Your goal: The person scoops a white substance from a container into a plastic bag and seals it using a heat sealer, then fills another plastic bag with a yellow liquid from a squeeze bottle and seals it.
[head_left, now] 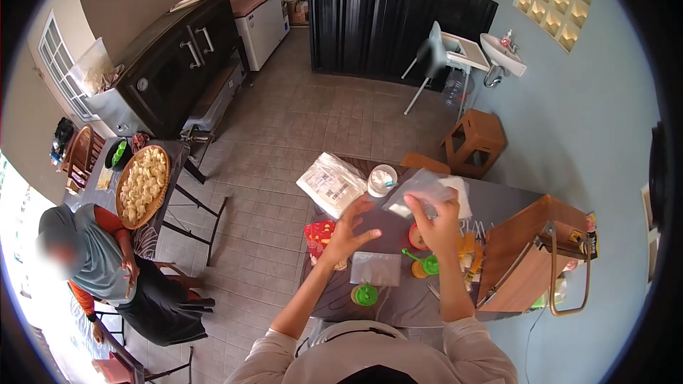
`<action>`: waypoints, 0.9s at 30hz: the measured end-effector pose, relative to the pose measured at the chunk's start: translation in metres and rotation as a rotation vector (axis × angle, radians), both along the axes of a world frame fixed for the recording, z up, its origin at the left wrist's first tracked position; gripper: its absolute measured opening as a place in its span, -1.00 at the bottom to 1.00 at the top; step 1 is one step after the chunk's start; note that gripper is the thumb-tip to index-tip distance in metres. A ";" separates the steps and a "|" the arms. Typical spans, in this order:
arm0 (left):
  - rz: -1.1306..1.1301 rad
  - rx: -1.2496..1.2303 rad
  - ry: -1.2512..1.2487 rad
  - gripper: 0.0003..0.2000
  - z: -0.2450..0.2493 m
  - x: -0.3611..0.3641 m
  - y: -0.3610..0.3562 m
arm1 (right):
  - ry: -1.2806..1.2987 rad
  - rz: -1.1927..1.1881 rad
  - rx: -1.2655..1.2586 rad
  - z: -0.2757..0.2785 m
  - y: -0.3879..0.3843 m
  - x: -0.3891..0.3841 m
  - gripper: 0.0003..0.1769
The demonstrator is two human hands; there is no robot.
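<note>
The right hand appears to pinch a clear plastic bag above the table's far side, while the left hand is spread and holds nothing visible. Nearer lies a flat clear plastic sheet, left of a green-capped jar; farther off stands a white tub. The step looks like handling the bag, and the next move seems to call for a second grip on its edge.
</note>
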State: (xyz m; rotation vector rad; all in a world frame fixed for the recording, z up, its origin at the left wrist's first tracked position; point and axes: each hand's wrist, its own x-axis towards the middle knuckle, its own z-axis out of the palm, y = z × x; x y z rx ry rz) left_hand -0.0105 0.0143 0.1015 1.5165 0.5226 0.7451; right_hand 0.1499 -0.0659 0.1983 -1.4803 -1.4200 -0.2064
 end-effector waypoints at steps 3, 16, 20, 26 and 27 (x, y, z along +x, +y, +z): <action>0.125 -0.053 -0.111 -0.20 0.000 0.000 -0.031 | -0.258 -0.108 0.040 -0.023 -0.014 -0.007 -0.91; 0.176 -0.186 -0.076 -0.49 -0.072 0.050 -0.200 | -0.047 -0.104 -0.034 -0.090 -0.196 0.024 -0.84; 0.146 -0.463 -0.114 -0.43 -0.104 0.068 -0.263 | -0.175 -0.113 -0.127 -0.097 -0.251 0.037 -0.87; 0.076 -0.407 -0.175 -0.41 -0.107 0.086 -0.337 | 0.009 -0.143 -0.177 -0.118 -0.317 0.048 -0.88; 0.022 -0.325 -0.220 -0.40 -0.107 0.092 -0.344 | 0.105 -0.146 -0.167 -0.120 -0.324 0.052 -0.88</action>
